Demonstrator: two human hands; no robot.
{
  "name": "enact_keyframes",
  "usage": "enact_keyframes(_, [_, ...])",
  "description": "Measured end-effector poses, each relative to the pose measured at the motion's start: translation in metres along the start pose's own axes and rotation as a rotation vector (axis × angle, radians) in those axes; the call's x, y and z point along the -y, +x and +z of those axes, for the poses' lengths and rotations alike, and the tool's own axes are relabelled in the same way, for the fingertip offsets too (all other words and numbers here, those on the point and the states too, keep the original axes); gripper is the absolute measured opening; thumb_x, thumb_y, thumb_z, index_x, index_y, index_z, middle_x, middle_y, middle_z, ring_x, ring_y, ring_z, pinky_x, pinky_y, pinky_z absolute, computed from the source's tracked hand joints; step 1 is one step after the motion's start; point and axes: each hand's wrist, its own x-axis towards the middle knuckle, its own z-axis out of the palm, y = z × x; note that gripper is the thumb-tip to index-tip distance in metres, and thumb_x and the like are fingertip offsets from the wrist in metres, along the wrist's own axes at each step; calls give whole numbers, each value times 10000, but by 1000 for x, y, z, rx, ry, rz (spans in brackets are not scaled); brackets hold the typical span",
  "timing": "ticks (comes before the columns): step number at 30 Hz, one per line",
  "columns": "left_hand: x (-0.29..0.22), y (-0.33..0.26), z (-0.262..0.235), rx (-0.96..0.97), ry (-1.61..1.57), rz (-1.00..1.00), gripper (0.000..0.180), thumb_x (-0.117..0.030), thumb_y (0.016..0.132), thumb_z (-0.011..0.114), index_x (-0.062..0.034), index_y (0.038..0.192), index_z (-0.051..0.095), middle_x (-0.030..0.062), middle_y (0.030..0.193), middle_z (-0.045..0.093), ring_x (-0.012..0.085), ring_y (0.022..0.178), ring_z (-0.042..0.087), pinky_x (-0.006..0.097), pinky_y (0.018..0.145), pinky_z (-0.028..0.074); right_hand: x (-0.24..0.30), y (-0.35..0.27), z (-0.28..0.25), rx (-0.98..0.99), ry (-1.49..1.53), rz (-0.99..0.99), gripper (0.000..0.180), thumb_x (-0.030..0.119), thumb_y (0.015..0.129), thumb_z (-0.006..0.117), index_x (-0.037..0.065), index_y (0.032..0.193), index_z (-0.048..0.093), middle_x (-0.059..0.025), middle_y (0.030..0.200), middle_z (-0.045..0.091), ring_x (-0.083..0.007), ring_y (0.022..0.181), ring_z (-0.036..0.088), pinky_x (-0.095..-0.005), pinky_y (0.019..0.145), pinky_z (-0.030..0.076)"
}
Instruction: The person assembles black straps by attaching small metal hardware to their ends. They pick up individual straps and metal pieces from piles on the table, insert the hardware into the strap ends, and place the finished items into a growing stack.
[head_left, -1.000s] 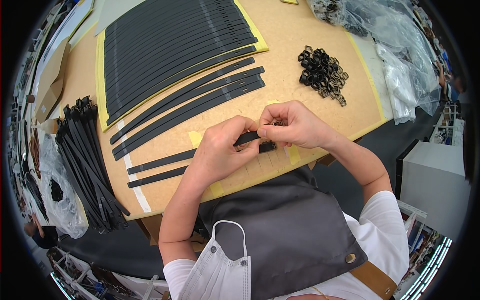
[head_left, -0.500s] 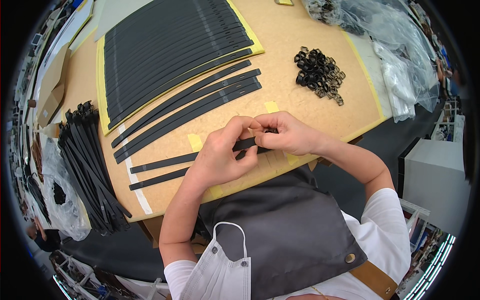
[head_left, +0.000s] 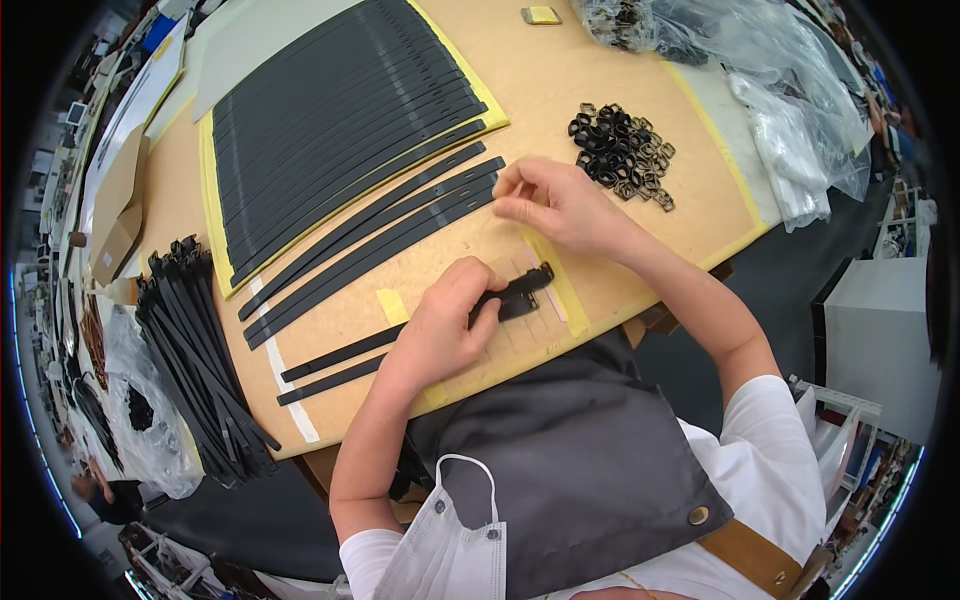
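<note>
Black strap (head_left: 420, 335) | long axis lower-left to upper-right | pinned under left hand (head_left: 447, 325), fingers curled | right hand (head_left: 555, 205) fingertips pinched together, nearer ring pile (head_left: 620, 150)

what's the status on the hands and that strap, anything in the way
Left hand pinning black strap to table. Right hand lifted, pinching near strap row. Pile of black loops off to the right, nothing blocking.

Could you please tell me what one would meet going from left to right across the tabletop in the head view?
Bundle of black straps at the table edge → left hand pressing a black strap → right hand → pile of small black loop buckles → clear plastic bags.
</note>
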Motion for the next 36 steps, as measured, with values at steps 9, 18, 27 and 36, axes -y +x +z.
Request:
enact_keyframes(9, [10,24,-24,-220,467,-29,175,-19,865,756,6,1000,648,124,1010,624,308,989,594,393,872,506,-19,-12,26,-129,-332,-392,129,157,915,745,56,980,700,-83,978,650,-284,1017,622,-387,872,539])
enact_keyframes(18, [13,26,-29,-52,318,-192,183,-67,882,774,-3,944,613,105,937,593,262,943,582,371,849,508,-29,-30,-64,-327,-670,-233,217,127,884,736,96,1097,715,-36,1059,699,-251,1070,625,-358,943,541])
enact_keyframes(27, [-8,36,-41,-48,107,-299,168,-94,936,724,22,995,618,163,905,706,305,845,674,377,774,531,-36,-15,-51,-203,-640,-337,157,80,872,724,79,1028,702,-34,982,694,-226,1025,626,-362,878,555])
enact_keyframes(36, [11,27,-34,-146,27,-173,203,-106,912,775,-3,1052,671,53,860,675,132,768,584,292,725,495,-27,-25,-37,76,-553,-484,164,11,894,659,85,1029,714,-32,1030,685,-240,1026,656,-374,846,562])
